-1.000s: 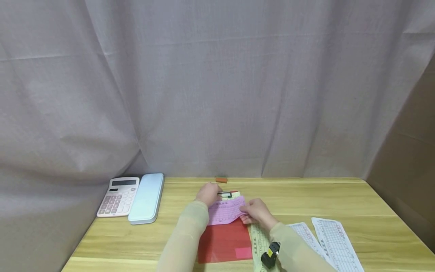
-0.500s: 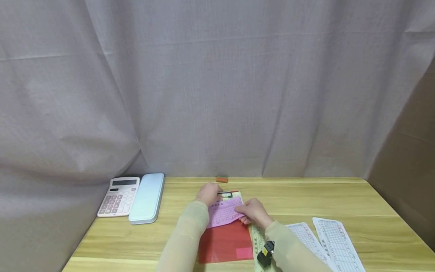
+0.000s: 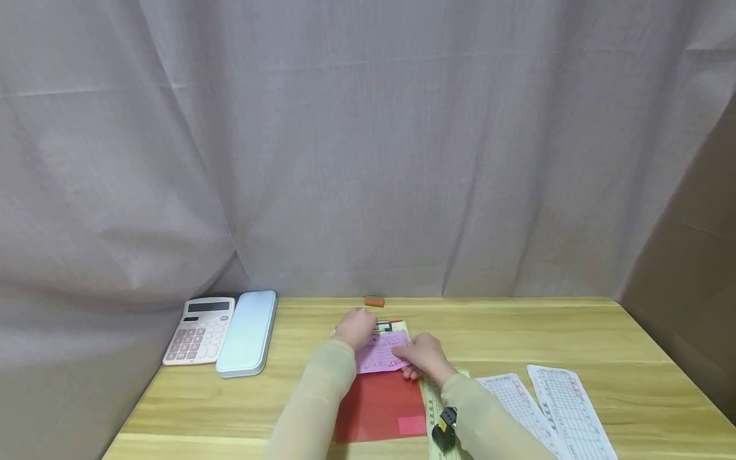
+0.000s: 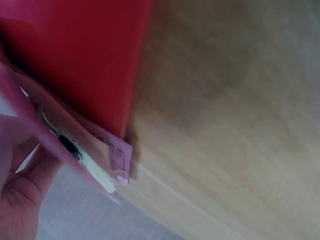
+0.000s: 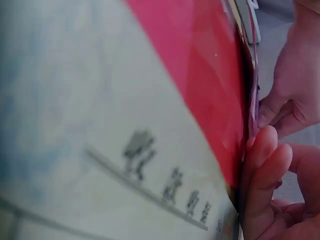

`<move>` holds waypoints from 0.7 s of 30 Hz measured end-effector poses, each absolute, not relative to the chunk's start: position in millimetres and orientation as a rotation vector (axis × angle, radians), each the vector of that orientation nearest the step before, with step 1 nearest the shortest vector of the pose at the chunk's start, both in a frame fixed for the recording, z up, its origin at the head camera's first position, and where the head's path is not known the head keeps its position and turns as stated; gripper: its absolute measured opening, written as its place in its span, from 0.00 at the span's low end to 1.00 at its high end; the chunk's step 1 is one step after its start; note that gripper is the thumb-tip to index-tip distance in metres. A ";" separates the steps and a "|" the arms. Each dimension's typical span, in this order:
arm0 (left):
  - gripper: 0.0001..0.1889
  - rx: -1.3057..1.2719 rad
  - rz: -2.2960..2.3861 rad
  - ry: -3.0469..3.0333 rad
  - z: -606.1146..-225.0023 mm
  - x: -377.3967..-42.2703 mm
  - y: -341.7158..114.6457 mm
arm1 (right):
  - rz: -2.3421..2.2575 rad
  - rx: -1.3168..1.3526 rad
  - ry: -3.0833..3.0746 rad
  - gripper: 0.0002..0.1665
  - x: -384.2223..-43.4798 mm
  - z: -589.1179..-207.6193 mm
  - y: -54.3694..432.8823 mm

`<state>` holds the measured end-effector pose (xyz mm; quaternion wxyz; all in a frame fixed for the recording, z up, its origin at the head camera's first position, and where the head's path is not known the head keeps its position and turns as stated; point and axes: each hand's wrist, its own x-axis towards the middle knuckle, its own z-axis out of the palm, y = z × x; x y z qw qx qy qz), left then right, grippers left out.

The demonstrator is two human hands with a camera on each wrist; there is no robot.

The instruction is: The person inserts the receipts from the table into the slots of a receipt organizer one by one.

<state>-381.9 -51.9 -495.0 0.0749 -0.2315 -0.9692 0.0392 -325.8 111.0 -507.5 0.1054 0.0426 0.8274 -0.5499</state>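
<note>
My right hand (image 3: 424,358) pinches the right end of a pink printed sheet (image 3: 379,352), with the thumb on top. The sheet lies over the upper part of a red clipboard (image 3: 382,406). At the board's far end my left hand (image 3: 353,328) holds the black and silver clip (image 3: 384,326), its fingertips partly hidden. A pale yellow sheet (image 3: 401,327) shows around the clip. In the left wrist view my left hand (image 4: 22,185) is at the pink edge near the clip. The right wrist view shows my right fingers (image 5: 265,165) by the board's edge.
A long yellow form (image 3: 432,409) lies right of the clipboard, partly beneath my right forearm. Two white forms (image 3: 569,409) lie farther right. At left are a calculator (image 3: 198,332) and a pale blue case (image 3: 247,332). A small orange-brown block (image 3: 374,301) sits by the back edge.
My right hand has moved slightly left and up with the pink sheet, which now sits nearer the clip. My left hand has stayed at the clip.
</note>
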 end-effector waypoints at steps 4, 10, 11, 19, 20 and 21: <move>0.06 -0.691 0.148 -2.906 -494.9 -382.1 -50.1 | -1.587 0.126 2.456 0.14 -328.2 -508.3 109.9; 0.05 -0.677 0.113 -2.920 -493.9 -384.0 -51.2 | -1.545 0.162 2.457 0.14 -333.9 -511.2 106.6; 0.05 -0.679 0.105 -2.918 -493.5 -384.1 -51.2 | -1.535 0.167 2.462 0.14 -334.7 -511.6 106.1; 0.09 -0.683 0.016 -2.929 -491.8 -383.5 -51.4 | -1.549 0.213 2.454 0.15 -334.8 -510.1 105.9; 0.10 -0.679 -0.002 -2.936 -491.5 -383.5 -51.2 | -1.548 0.214 2.457 0.15 -334.3 -509.5 106.0; 0.10 -0.674 -0.017 -2.944 -491.3 -383.5 -51.0 | -1.547 0.217 2.457 0.15 -333.8 -509.0 106.2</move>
